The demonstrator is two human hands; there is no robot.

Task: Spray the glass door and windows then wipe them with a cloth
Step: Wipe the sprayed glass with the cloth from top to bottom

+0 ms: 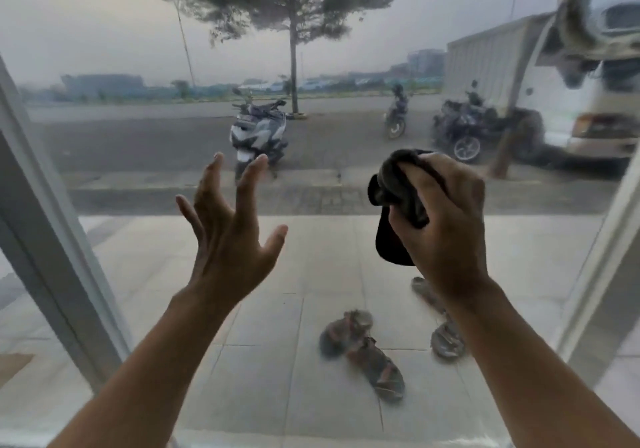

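A large glass pane [145, 177] fills the view in front of me, framed by a white post on the left [52, 239] and another on the right [595, 274]. My right hand [446, 225] is raised before the glass and grips a bunched dark cloth [394, 191], part of which hangs below the fingers. My left hand [228, 236] is lifted beside it, fingers spread and straight, holding nothing. I cannot tell whether either hand touches the glass. No spray bottle is in view.
Beyond the glass lie sandals [363, 350] on a tiled porch, a parked scooter [258, 135], more motorbikes [460, 128], a white truck [519, 76], a tree [294, 49] and a road.
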